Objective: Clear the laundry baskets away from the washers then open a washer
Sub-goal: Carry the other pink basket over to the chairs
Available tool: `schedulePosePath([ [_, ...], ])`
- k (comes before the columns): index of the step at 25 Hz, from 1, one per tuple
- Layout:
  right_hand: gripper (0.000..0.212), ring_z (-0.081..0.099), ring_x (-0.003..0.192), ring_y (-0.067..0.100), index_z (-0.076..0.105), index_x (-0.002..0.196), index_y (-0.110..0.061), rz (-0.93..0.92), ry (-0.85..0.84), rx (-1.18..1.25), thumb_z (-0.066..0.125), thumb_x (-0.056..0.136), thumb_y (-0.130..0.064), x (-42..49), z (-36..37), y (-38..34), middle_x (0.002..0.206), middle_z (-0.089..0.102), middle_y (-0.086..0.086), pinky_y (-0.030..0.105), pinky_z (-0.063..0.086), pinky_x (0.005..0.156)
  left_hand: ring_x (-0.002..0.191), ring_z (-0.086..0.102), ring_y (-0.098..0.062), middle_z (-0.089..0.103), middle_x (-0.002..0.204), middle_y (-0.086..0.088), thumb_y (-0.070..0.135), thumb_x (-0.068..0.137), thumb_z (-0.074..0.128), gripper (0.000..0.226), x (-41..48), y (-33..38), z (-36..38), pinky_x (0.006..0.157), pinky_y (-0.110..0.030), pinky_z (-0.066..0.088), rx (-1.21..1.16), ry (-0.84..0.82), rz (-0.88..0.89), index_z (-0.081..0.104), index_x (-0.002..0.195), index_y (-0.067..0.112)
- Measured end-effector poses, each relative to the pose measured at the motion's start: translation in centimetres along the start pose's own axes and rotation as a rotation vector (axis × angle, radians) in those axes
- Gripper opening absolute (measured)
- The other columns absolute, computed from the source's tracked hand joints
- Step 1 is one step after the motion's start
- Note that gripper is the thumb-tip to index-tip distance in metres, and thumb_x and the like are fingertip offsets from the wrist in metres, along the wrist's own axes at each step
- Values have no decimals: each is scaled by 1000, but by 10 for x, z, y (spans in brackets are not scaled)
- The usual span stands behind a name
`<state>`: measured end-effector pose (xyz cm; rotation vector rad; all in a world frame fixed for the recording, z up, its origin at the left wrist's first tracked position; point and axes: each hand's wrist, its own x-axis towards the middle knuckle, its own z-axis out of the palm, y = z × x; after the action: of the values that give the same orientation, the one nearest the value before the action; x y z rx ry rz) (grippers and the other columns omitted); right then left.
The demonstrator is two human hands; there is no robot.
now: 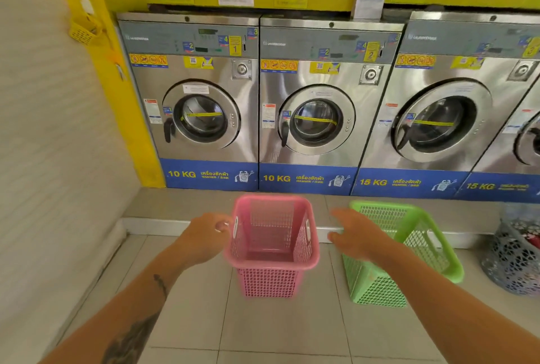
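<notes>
An empty pink laundry basket (271,264) stands upright on the tiled floor in front of washers 1 (201,92) and 2 (317,95). My left hand (204,235) is at its left rim, fingers curled on the handle slot. To its right a green basket (423,235) leans tilted, with its far rim towards the raised step. My right hand (356,235) hovers between the two baskets, fingers spread and holding nothing. All washer doors in view are closed, each with a dark handle on its left side.
A grey patterned basket (514,258) with clothes sits at the far right. A low tiled step (163,222) runs along the foot of the washers. A white wall (58,159) closes the left side. A larger 15 kg washer (441,124) stands further right.
</notes>
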<state>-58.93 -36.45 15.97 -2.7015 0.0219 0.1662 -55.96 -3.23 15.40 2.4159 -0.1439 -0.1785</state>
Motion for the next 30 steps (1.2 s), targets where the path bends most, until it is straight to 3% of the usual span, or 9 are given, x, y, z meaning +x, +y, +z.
schedulePosePath([
  [2, 61, 38, 136, 24, 40, 144, -18, 1, -42, -17, 59, 88, -32, 43, -4, 12, 148, 42, 8, 34, 29, 109, 74, 56, -10, 58, 73, 17, 22, 83, 49, 19, 37, 3, 9, 62, -22, 42, -27, -15, -16, 55, 68, 32],
  [4, 62, 40, 134, 26, 39, 145, -18, 0, -67, -37, 58, 87, -33, 84, -2, 23, 147, 42, 8, 35, 32, 107, 81, 55, -7, 54, 83, 23, 24, 82, 56, 14, 76, 2, 19, 69, -21, 42, -64, -33, -20, 56, 79, 37],
  [7, 64, 44, 131, 28, 37, 146, -20, 24, -109, -45, 57, 87, -34, 145, 9, 36, 145, 42, 8, 38, 35, 106, 112, 52, -13, 53, 116, 13, 27, 80, 65, 39, 140, -16, 38, 97, -28, 39, -69, 19, -27, 61, 119, 28],
  [10, 67, 46, 129, 28, 35, 147, -19, 90, -173, -58, 57, 84, -33, 211, 32, 50, 145, 41, 8, 42, 39, 108, 125, 49, -24, 53, 135, -3, 32, 80, 64, 54, 213, -48, 60, 106, -37, 36, -18, 37, -63, 55, 130, 17],
  [12, 70, 41, 134, 29, 32, 148, -18, 163, -231, -79, 56, 84, -33, 250, 49, 62, 150, 36, 8, 43, 37, 110, 131, 43, -22, 46, 144, 0, 36, 83, 62, 60, 256, -71, 75, 109, -40, 36, 10, -14, -100, 46, 139, 21],
  [14, 72, 32, 140, 29, 27, 150, -18, 236, -293, -114, 56, 85, -31, 274, 63, 72, 156, 28, 7, 46, 36, 111, 134, 40, -21, 42, 148, 3, 38, 84, 59, 64, 288, -90, 87, 110, -44, 37, 70, -50, -100, 38, 143, 24],
  [23, 70, 38, 134, 33, 27, 148, -20, 415, -337, -40, 60, 87, -24, 374, 180, 125, 148, 35, 12, 51, 34, 109, 112, 55, -25, 49, 132, -4, 32, 81, 61, 61, 421, -179, 168, 89, -45, 54, 342, -225, -143, 35, 135, 22],
  [27, 82, 21, 143, 38, 11, 152, -24, 378, -283, -132, 55, 84, -11, 406, 249, 162, 157, 21, 13, 55, 28, 110, 119, 48, -31, 37, 141, -11, 21, 67, 79, 96, 437, -227, 230, 91, -45, 49, 477, -201, -235, 21, 143, 22],
  [30, 89, 14, 145, 41, 5, 153, -21, 398, -229, -216, 55, 81, -8, 418, 295, 189, 161, 9, 16, 58, 31, 111, 126, 42, -35, 29, 147, -13, 16, 62, 81, 103, 445, -254, 272, 94, -50, 49, 488, -162, -206, 20, 145, 19],
])
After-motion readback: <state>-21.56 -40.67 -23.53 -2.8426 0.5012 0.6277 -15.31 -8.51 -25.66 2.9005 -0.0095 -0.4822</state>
